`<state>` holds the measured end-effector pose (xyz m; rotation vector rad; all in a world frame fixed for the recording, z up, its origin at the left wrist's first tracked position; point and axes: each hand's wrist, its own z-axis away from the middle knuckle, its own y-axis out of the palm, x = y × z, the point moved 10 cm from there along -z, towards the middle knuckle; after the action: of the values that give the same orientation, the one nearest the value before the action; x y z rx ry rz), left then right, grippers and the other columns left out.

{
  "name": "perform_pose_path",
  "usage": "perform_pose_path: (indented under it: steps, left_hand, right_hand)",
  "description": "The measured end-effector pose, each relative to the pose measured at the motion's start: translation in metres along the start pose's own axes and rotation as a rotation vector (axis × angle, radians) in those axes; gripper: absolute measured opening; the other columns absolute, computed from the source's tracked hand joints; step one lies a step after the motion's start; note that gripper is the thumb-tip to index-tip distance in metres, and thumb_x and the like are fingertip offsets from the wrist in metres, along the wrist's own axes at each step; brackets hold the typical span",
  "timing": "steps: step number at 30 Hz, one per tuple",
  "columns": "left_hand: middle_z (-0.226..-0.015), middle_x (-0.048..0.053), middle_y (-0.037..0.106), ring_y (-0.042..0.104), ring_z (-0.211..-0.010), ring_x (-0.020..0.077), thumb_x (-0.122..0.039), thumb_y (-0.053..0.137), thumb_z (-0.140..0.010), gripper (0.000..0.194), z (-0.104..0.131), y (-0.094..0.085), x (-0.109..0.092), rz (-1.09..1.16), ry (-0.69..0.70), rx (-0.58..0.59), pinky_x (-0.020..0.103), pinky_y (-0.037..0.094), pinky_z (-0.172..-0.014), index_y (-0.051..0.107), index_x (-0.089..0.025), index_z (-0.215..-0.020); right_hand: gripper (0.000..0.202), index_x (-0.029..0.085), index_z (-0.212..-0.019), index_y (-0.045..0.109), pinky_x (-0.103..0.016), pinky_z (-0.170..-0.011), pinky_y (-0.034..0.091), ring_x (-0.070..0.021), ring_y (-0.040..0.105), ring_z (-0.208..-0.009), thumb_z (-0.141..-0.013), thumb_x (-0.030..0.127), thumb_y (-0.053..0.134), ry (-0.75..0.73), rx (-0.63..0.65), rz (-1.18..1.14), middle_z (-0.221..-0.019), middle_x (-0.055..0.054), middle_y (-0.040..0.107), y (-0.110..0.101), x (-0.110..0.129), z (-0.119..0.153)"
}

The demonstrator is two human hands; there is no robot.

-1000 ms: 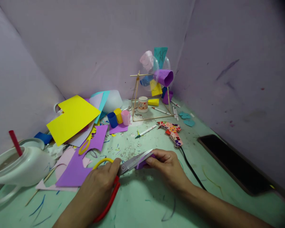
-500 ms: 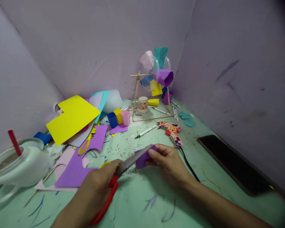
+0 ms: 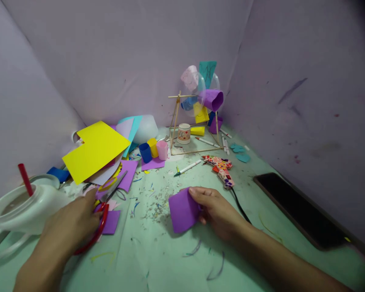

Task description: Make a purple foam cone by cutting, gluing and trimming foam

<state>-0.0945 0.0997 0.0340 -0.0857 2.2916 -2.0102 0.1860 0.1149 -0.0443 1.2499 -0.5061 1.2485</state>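
My right hand pinches a small squarish piece of purple craft sheet between thumb and fingers, above the green tabletop. My left hand is closed on red-handled scissors, their blades pointing away toward the upper right. The scissors are over a pile of scraps at the left, where a purple offcut shows beside the handle. Part of the handle is hidden by the fingers.
A white teapot stands at far left, near yellow sheets. Ahead are small rolled cups, a stick-framed wheel, a marker and a corded floral glue gun. A phone lies right.
My left hand has carried the scissors away from the purple piece, leftward to the scraps. The purple piece in my right hand has turned and now shows its broad face.
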Motion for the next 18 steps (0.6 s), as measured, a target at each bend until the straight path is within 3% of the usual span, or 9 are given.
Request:
perform_pose_path:
  steps: [1,2,3,5,7,10,14,16,18]
  left_hand:
    - [-0.073,0.011,0.065,0.066,-0.066,0.0328,-0.036,0.038,-0.084,0.041,0.004,-0.006,-0.013,-0.096,0.000,-0.041,0.043,0.049,-0.053,0.059,-0.009,-0.108]
    - [-0.093,0.017,0.065,0.065,-0.087,0.0361,-0.037,0.040,-0.085,0.046,0.011,-0.020,-0.039,-0.042,0.092,-0.168,0.049,0.051,-0.068,0.051,-0.009,-0.119]
    - [-0.114,0.020,0.059,0.056,-0.109,0.0359,-0.041,0.045,-0.083,0.057,0.024,-0.030,-0.072,0.115,0.280,-0.268,0.050,0.047,-0.085,0.039,-0.011,-0.131]
    - [-0.144,0.017,0.032,0.030,-0.134,0.0323,-0.038,0.052,-0.082,0.071,0.050,-0.027,-0.128,0.281,0.557,-0.251,0.050,0.035,-0.104,0.019,-0.021,-0.142]
    - [-0.152,0.014,0.018,0.019,-0.139,0.0327,-0.033,0.054,-0.081,0.074,0.067,-0.015,-0.162,0.347,0.666,-0.178,0.052,0.029,-0.107,0.015,-0.026,-0.144]
    - [-0.149,0.013,0.025,0.024,-0.138,0.0307,-0.027,0.055,-0.081,0.072,0.065,0.002,-0.169,0.509,0.617,-0.049,0.052,0.030,-0.108,0.018,-0.028,-0.143]
    - [-0.140,0.012,0.042,0.044,-0.125,0.0304,-0.041,0.067,-0.072,0.070,0.040,0.031,-0.139,0.900,0.299,0.317,0.047,0.040,-0.101,0.038,-0.025,-0.134]
    - [-0.131,0.012,0.052,0.053,-0.116,0.0293,-0.050,0.067,-0.068,0.074,0.034,0.040,-0.127,1.161,0.132,0.453,0.041,0.046,-0.095,0.042,-0.021,-0.131]
    - [-0.117,0.013,0.061,0.061,-0.102,0.0280,-0.057,0.063,-0.069,0.074,0.034,0.047,-0.126,1.416,-0.016,0.569,0.037,0.052,-0.081,0.044,-0.018,-0.129]
  right_hand:
    - [0.027,0.010,-0.068,0.066,-0.012,-0.028,0.032,-0.0039,0.041,-0.037,-0.077,0.035,0.069,0.020,-0.002,-0.002,-0.048,0.004,0.049,0.000,-0.002,-0.001]
    - [0.026,0.011,-0.069,0.065,-0.012,-0.029,0.035,-0.0048,0.043,-0.037,-0.079,0.034,0.067,0.042,-0.004,-0.006,-0.049,0.003,0.049,0.000,-0.004,-0.001]
    - [0.025,0.011,-0.070,0.064,-0.013,-0.030,0.039,-0.0058,0.047,-0.039,-0.081,0.033,0.064,0.064,-0.006,-0.014,-0.051,0.003,0.051,0.000,-0.005,-0.001]
    - [0.021,0.012,-0.074,0.062,-0.014,-0.035,0.047,-0.0074,0.052,-0.043,-0.084,0.031,0.061,0.115,0.008,-0.030,-0.055,0.002,0.053,0.004,-0.009,0.000]
    - [0.019,0.012,-0.076,0.062,-0.015,-0.036,0.049,-0.0079,0.055,-0.044,-0.086,0.027,0.056,0.169,0.053,-0.036,-0.058,0.001,0.055,0.011,-0.013,0.003]
    - [0.024,0.011,-0.079,0.064,-0.015,-0.034,0.048,-0.0088,0.057,-0.043,-0.090,0.025,0.047,0.230,0.132,-0.020,-0.057,0.000,0.056,0.021,-0.017,0.009]
    - [0.042,0.009,-0.087,0.067,-0.017,-0.032,0.045,-0.0151,0.063,-0.054,-0.092,0.042,0.042,0.187,0.183,0.090,-0.068,-0.010,0.066,0.019,-0.011,0.009]
    - [0.046,0.012,-0.101,0.066,-0.025,-0.048,0.053,-0.0211,0.068,-0.077,-0.086,0.052,0.049,0.072,0.153,0.171,-0.093,-0.016,0.070,0.011,0.002,0.005]
    - [0.057,0.018,-0.117,0.060,-0.036,-0.082,0.053,-0.0260,0.061,-0.107,-0.071,0.051,0.070,-0.093,0.172,0.259,-0.120,-0.014,0.063,0.012,0.018,0.006]
